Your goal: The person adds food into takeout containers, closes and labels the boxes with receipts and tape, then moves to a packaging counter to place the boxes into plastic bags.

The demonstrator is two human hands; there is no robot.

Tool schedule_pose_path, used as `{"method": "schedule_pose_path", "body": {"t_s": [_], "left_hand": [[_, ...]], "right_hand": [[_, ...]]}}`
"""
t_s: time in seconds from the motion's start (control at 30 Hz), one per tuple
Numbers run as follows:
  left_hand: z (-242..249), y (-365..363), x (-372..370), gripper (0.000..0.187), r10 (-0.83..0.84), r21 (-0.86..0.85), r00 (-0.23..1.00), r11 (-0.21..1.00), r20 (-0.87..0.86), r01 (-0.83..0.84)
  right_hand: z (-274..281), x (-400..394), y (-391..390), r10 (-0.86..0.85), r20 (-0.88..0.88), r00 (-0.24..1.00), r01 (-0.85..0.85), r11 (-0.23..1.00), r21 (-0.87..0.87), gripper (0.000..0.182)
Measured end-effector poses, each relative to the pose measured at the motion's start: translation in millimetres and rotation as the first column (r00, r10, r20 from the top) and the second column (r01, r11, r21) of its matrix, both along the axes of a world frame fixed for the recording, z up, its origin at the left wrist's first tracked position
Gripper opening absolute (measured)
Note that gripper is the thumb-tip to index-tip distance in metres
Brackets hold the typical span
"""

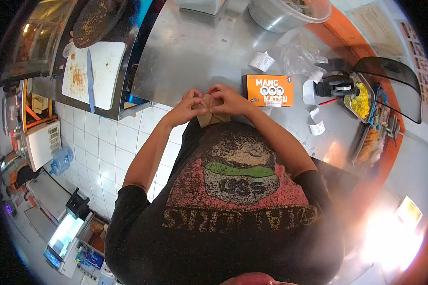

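Both hands meet at the front edge of the steel counter, close to my body. My left hand pinches the left side of a brown paper piece, fingers bent. On its other side my right hand has its fingers closed on the same brown paper. The paper looks folded, and its lower part rests near my shirt. Just right of my right hand, an orange box with printed lettering lies on the counter.
Left, a white cutting board bears a knife, beside a dark stained pan. Behind stand a clear tub and crumpled plastic. Rightward are paper labels, a black dispenser and a tray of yellow food.
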State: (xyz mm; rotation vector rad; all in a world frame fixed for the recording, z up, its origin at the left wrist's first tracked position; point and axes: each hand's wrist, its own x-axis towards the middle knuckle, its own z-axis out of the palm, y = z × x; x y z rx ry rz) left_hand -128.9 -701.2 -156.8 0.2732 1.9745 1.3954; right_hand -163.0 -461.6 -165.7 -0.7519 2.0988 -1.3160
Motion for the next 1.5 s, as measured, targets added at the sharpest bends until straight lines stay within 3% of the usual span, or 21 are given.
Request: {"method": "schedule_pose_path", "body": {"t_s": [0.23,0.3,0.7,0.73,0.77,0.8,0.93,1.13,1.33,1.43,1.5], "left_hand": [[-3.1,1.9,2.5,0.019,0.043,0.044,0.998,0.998,0.044,-0.045],[-7.1,3.4,3.3,0.018,0.055,0.016,0.998,0.998,-0.027,-0.055],[-9.3,5.6,6.1,0.025,0.054,-0.029,0.997,0.998,-0.056,-0.055],[-11.9,8.2,12.0,0.025,0.053,-0.03,0.997,0.998,-0.053,-0.055],[-14.4,14.4,21.0,0.031,0.164,0.008,0.955,0.986,-0.247,-0.167],[-17.7,20.5,27.1,0.037,0.27,0.068,0.863,0.961,-0.426,-0.267],[-50.4,36.5,45.9,0.046,0.464,0.145,0.834,0.886,-0.3,-0.441],[-55.8,45.4,39.4,0.049,0.439,-0.044,0.807,0.868,-0.394,-0.494],[-52.3,57.9,38.9,0.045,0.555,-0.018,0.751,0.8,-0.359,-0.6],[-58.5,62.5,37.1,0.044,0.505,-0.024,0.728,0.814,-0.464,-0.58],[-59.8,61.0,38.9,0.045,0.514,-0.034,0.743,0.813,-0.429,-0.582]], "right_hand": [[-3.2,-0.4,-0.9,0.047,-0.031,0.998,-0.046,0.998,0.048,0.022],[-5.5,0.4,-1.4,0.053,-0.017,0.998,-0.052,0.998,0.033,0.021],[-2.3,8.2,-5.4,0.042,-0.008,0.999,-0.04,0.983,0.18,0.022],[-5.4,11.5,-1.8,-0.023,0.016,1.0,0.022,0.998,0.059,0.027],[-8.0,14.5,1.4,-0.085,0.046,0.995,0.088,0.994,-0.06,0.032],[-12.4,18.2,4.7,-0.084,0.046,0.995,0.087,0.994,-0.061,0.032],[-26.0,28.4,5.0,-0.073,0.049,0.996,0.081,0.98,-0.183,0.032],[-34.9,19.4,-4.4,-0.212,0.012,0.977,0.208,0.945,-0.252,0.029],[-37.2,14.3,-8.2,-0.264,0.005,0.965,0.256,0.931,-0.259,0.019],[-38.5,4.3,-9.9,-0.28,-0.01,0.96,0.268,0.928,-0.258,0.017],[-38.7,6.9,-11.4,-0.293,-0.018,0.956,0.277,0.92,-0.278,0.017]]}}
